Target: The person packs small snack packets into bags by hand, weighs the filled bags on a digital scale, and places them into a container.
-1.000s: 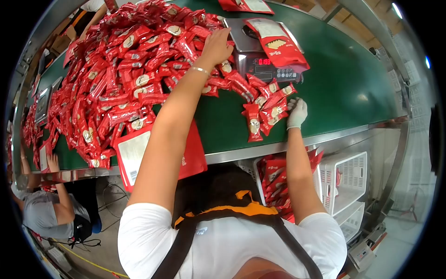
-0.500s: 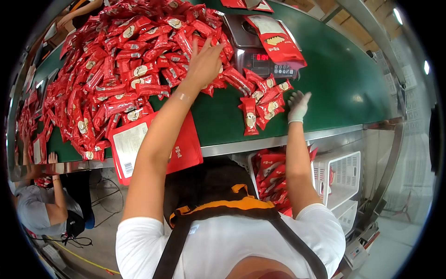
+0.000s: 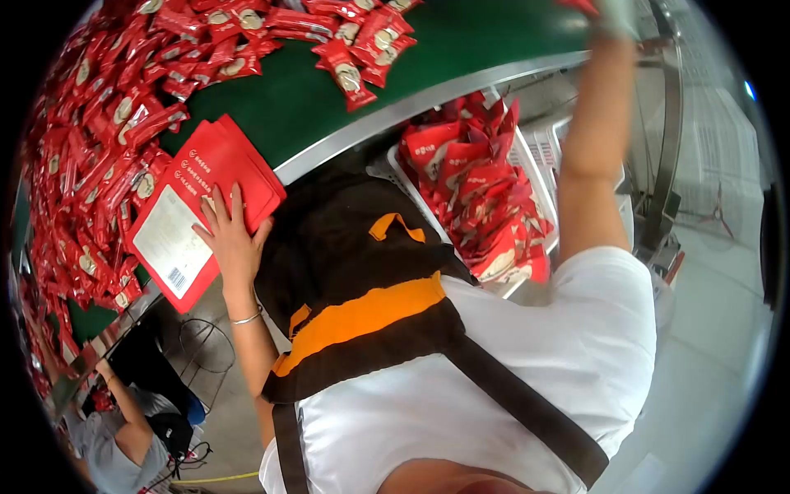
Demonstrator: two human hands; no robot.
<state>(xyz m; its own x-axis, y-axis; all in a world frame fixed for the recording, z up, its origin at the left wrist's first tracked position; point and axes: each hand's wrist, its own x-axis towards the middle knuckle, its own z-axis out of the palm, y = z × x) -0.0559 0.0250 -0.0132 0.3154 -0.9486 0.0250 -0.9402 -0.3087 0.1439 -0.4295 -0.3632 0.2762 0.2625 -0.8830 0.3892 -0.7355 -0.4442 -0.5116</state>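
Note:
My left hand [image 3: 233, 249] lies with spread fingers on the lower right part of a stack of flat red pouches [image 3: 169, 235]. The top pouch has a white printed panel and a barcode. My right hand [image 3: 615, 18], in a pale glove, is at the top right edge, blurred and partly cut off. Beside it a red piece [image 3: 579, 6] shows at the frame's edge; whether the hand holds it is unclear. Several small red wrapped snack packets [image 3: 370, 53] lie in a loose group on the green belt [image 3: 304, 107], away from both hands.
A large heap of red snack packets [image 3: 99, 156] covers the belt's left side. Below the metal edge [image 3: 362, 128] stands a white crate [image 3: 539, 177] with filled red pouches [image 3: 473, 181]. Another person [image 3: 132, 436] is at the lower left, near cables.
The view has turned and dropped, so the scale is out of sight. My left hand has left the packet heap for the pouch stack. My right hand has moved outward to the upper right.

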